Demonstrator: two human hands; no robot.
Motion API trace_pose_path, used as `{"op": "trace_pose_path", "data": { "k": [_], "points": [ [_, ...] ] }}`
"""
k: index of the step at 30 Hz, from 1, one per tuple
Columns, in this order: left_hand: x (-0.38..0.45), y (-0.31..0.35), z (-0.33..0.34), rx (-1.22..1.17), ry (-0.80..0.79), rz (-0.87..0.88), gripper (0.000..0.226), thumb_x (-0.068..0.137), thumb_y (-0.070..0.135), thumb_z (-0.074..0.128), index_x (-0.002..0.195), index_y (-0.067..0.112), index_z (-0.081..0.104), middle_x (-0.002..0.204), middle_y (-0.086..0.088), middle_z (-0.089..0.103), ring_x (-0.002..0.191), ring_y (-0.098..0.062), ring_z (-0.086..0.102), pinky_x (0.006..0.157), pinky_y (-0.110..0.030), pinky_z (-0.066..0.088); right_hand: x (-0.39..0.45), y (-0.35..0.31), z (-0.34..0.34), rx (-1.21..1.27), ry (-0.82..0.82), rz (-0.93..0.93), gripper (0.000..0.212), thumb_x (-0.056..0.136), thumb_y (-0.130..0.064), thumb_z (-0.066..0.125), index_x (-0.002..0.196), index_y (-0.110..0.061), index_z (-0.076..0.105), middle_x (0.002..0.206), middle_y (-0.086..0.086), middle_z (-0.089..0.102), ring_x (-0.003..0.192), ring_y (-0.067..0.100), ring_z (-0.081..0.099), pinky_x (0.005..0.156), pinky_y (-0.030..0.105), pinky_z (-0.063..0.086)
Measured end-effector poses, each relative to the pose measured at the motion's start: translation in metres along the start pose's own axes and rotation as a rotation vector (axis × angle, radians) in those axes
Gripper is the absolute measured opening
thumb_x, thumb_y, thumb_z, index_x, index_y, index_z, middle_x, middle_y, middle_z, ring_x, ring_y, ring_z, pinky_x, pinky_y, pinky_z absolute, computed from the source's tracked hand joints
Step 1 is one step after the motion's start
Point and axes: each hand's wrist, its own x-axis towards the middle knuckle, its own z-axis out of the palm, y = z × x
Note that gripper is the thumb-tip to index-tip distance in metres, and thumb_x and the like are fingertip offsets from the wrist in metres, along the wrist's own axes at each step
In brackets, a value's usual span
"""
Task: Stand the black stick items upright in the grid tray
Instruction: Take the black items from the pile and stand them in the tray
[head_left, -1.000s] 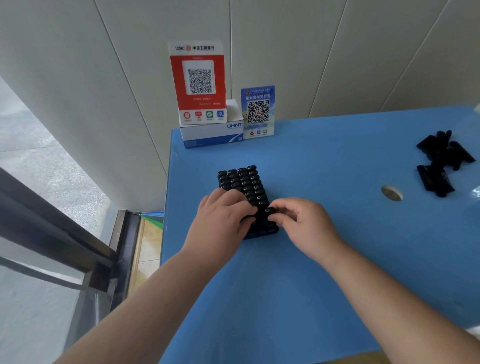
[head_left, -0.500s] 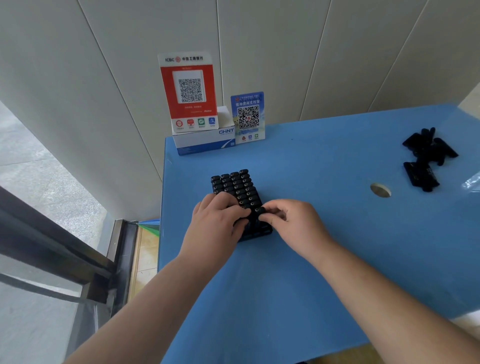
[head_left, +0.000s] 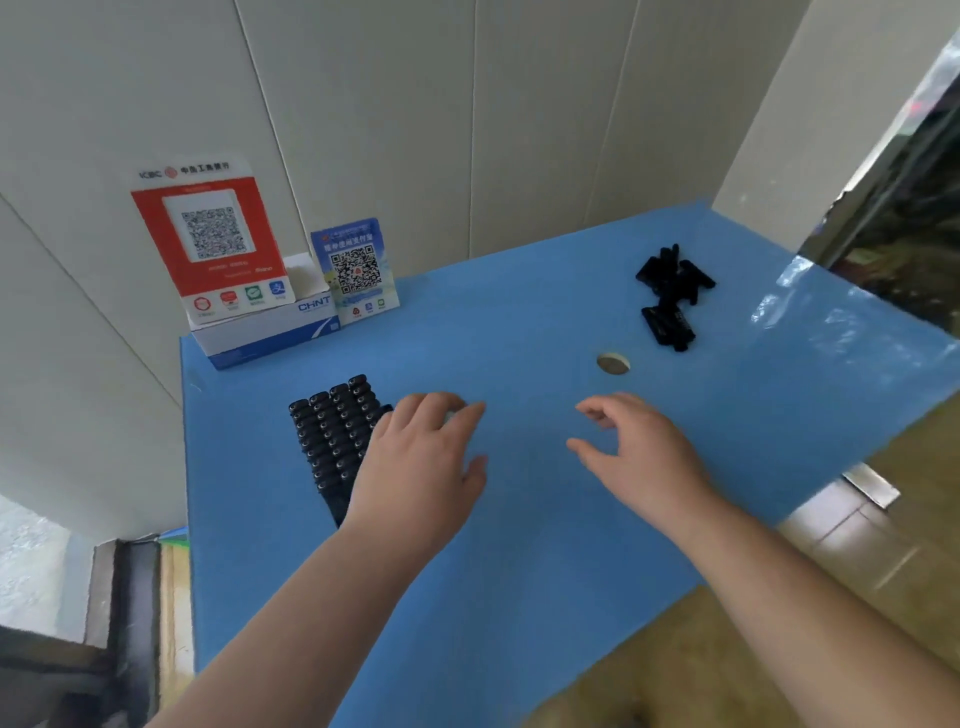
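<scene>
Both forearms reach forward over the blue table, palms down. The left hand hovers with its fingers loosely extended and together, thumb sticking out to the right; it holds nothing. Its knuckles are slightly blurred. The right hand is to the right of it, apart from it, fingers relaxed and a little curled, thumb spread toward the left hand, also holding nothing. Bare table shows between the two hands.

The tray lies just left of the left hand, partly hidden under its wrist and heel. Rows of black sticks stand upright in it, filling the cells that can be seen. Whether the hand touches the tray cannot be told.

A loose pile of sticks lies flat on the table well beyond the right hand, slightly to its right. A round hole in the table sits between that pile and the right hand.

Beyond the left hand, against the wall, a white box carries a red QR sign, with a blue QR sign just beside it.
</scene>
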Motion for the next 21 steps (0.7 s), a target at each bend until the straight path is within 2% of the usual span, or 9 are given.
{"op": "trace_pose_path", "data": {
  "k": [4,6,14,21],
  "points": [
    [0.019,0.034,0.021,-0.023,-0.157,0.048,0.056,0.093,0.042,0.057,0.144,0.024,0.047,0.141,0.003,0.049,0.131,-0.022,0.042,0.107,-0.037,0.037,-0.018,0.035,-0.048,-0.17,0.069,0.099,0.041,0.087,-0.034,0.074,0.124,-0.022,0.063,0.12,-0.01,0.059,0.115,0.012,0.058,0.096,0.033,0.049],
    [0.03,0.053,0.031,-0.04,-0.185,0.074,0.056,0.093,0.043,0.055,0.145,0.025,0.045,0.144,0.003,0.045,0.134,-0.022,0.038,0.108,-0.036,0.037,-0.03,0.051,-0.069,-0.245,0.091,0.151,0.043,0.087,-0.036,0.073,0.126,-0.021,0.062,0.125,-0.007,0.059,0.119,0.017,0.057,0.097,0.034,0.049],
    [0.078,0.149,0.07,-0.056,-0.238,0.173,0.057,0.094,0.046,0.051,0.147,0.028,0.042,0.148,0.004,0.04,0.137,-0.021,0.033,0.111,-0.035,0.035,-0.054,0.12,-0.137,-0.338,0.131,0.27,0.044,0.09,-0.04,0.068,0.129,-0.024,0.059,0.126,-0.008,0.058,0.119,0.019,0.055,0.097,0.032,0.045],
    [0.115,0.247,0.105,-0.042,-0.249,0.172,0.056,0.094,0.045,0.051,0.146,0.028,0.041,0.147,0.003,0.039,0.135,-0.021,0.034,0.111,-0.034,0.036,-0.046,0.197,-0.201,-0.394,0.118,0.249,0.046,0.088,-0.044,0.067,0.13,-0.025,0.058,0.122,-0.009,0.055,0.118,0.018,0.053,0.095,0.032,0.045]
  ]
}}
